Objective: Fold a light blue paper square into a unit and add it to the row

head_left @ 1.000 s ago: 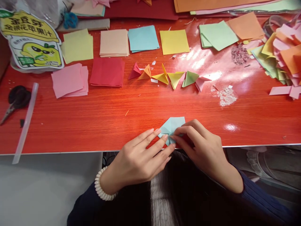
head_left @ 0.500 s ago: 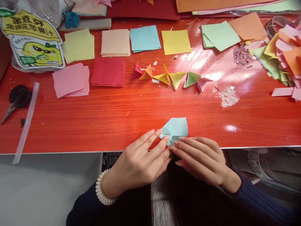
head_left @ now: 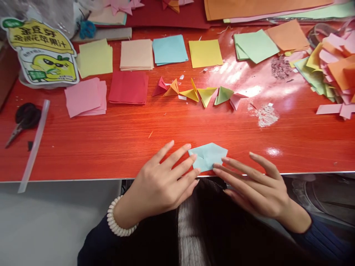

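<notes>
A light blue sheet of folded paper [head_left: 210, 156] lies at the front edge of the red table, with pointed corners and a crease near its left part. My left hand [head_left: 163, 181] rests at its left side, fingers spread, the fingertips touching the paper's left edge. On the other side, my right hand [head_left: 257, 184] has its fingers stretched out and apart, with two fingertips at the paper's lower right edge. Both thumbs are low, near the table's edge. Neither hand grips the sheet.
Folded paper pieces [head_left: 206, 96] stand in a row beyond my hands. Behind them are square stacks, including red [head_left: 129, 88], blue [head_left: 170, 50] and yellow [head_left: 205, 53]. Scissors [head_left: 26, 117] and a translucent strip [head_left: 34, 147] lie left. Paper scraps [head_left: 340, 70] heap up at right.
The blue paper has turned and now lies flatter, as a wider pointed shape. My right hand has moved right and its fingers have spread. My left fingers have spread apart too.
</notes>
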